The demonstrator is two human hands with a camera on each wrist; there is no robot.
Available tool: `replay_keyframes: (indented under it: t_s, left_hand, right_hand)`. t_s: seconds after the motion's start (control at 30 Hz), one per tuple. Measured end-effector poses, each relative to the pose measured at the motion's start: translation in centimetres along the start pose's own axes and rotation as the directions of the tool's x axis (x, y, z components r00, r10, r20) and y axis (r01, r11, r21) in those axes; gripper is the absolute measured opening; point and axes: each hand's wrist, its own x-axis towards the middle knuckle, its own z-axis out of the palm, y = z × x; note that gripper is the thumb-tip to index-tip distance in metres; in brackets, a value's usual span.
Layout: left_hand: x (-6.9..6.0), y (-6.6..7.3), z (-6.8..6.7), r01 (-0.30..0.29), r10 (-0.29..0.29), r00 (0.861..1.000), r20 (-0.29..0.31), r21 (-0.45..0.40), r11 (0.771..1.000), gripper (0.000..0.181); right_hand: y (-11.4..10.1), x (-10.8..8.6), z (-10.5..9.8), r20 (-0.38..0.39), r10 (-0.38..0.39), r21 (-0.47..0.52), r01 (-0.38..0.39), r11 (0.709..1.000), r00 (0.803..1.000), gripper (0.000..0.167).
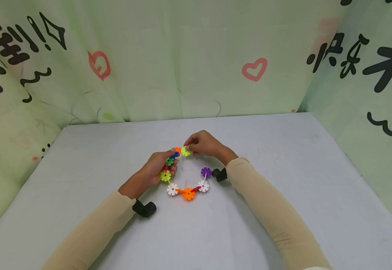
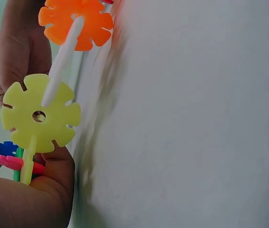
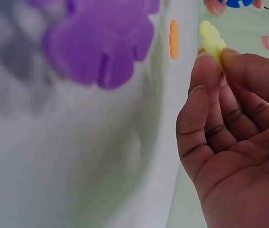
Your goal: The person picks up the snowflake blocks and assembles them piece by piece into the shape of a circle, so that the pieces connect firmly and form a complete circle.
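Observation:
Notched plastic snowflake discs are joined edge to edge in a curved chain, whose lower orange disc (image 1: 188, 194) lies near the middle of the table. My left hand (image 1: 153, 167) holds the chain's upper left part, around a green disc (image 1: 169, 161) and a blue disc (image 1: 174, 154). Between thumb and fingertips, my right hand (image 1: 207, 143) pinches a yellow-green disc (image 3: 213, 45) beside an upper orange disc (image 1: 178, 150). Whether those two touch I cannot tell. A purple disc (image 1: 206, 172) ends the chain's right side. In the left wrist view, a lower yellow disc (image 2: 25, 109) hangs by the left fingers.
The white table (image 1: 81, 165) is bounded by a pale green printed curtain (image 1: 182, 56) at the back and sides. Black wrist cameras (image 1: 145, 209) sit at both cuffs, the right camera (image 1: 219, 174) close to the purple disc.

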Motion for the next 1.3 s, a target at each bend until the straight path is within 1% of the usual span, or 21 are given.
replay_keyframes:
  t_s: [0.17, 0.27, 0.33, 0.43, 0.5, 0.67, 0.8, 0.97, 1.1, 1.3]
  left_hand:
    - [0.1, -0.1, 0.2, 0.008, -0.008, 1.0, -0.002, 0.019, 1.0, 0.04]
    - [0.3, -0.2, 0.3, 0.017, -0.017, 1.0, 0.004, 0.023, 1.0, 0.039]
    - [0.4, -0.3, 0.4, 0.02, -0.02, 1.0, 0.005, 0.025, 0.999, 0.038]
    - [0.5, -0.4, 0.5, 0.015, -0.015, 1.0, -0.004, 0.028, 0.999, 0.038]
    - [0.5, -0.4, 0.5, 0.009, -0.008, 1.0, -0.01, 0.035, 0.999, 0.039]
    - [0.5, -0.5, 0.4, -0.006, 0.007, 1.0, -0.006, 0.05, 0.999, 0.044]
    - [0.4, -0.5, 0.4, -0.014, 0.014, 1.0, -0.009, 0.05, 0.999, 0.048]
    - [0.5, -0.5, 0.3, -0.018, 0.017, 1.0, 0.002, 0.066, 0.998, 0.05]
    - [0.7, -0.6, 0.1, -0.02, 0.019, 1.0, 0.008, 0.059, 0.998, 0.049]
    - [0.7, -0.6, 0.1, -0.01, 0.01, 1.0, -0.012, 0.043, 0.999, 0.049]
  right_hand:
    - [0.0, -0.5, 0.0, -0.024, -0.035, 0.092, 0.037, 0.995, 0.999, 0.016]
    - [-0.1, -0.7, 0.1, -0.02, -0.036, 0.138, 0.039, 0.99, 0.999, 0.018]
    - [-0.2, -0.8, 0.1, -0.018, -0.022, 0.153, 0.025, 0.988, 1.0, 0.018]
    - [-0.1, -0.9, 0.1, -0.014, -0.004, 0.161, 0.007, 0.987, 1.0, 0.018]
    - [0.0, -1.0, 0.2, -0.002, -0.006, 0.162, 0.007, 0.987, 1.0, 0.018]
    - [0.3, -1.4, 0.2, 0.055, -0.041, 0.167, 0.031, 0.985, 0.998, 0.023]
    - [0.5, -1.6, 0.1, 0.092, -0.06, 0.191, 0.041, 0.981, 0.994, 0.028]
    - [0.3, -1.7, 0.2, 0.086, -0.086, 0.223, 0.065, 0.973, 0.993, 0.029]
    - [0.0, -1.5, 0.4, 0.092, -0.085, 0.243, 0.061, 0.968, 0.992, 0.029]
    - [0.1, -1.5, 0.5, 0.099, -0.076, 0.247, 0.049, 0.968, 0.992, 0.03]
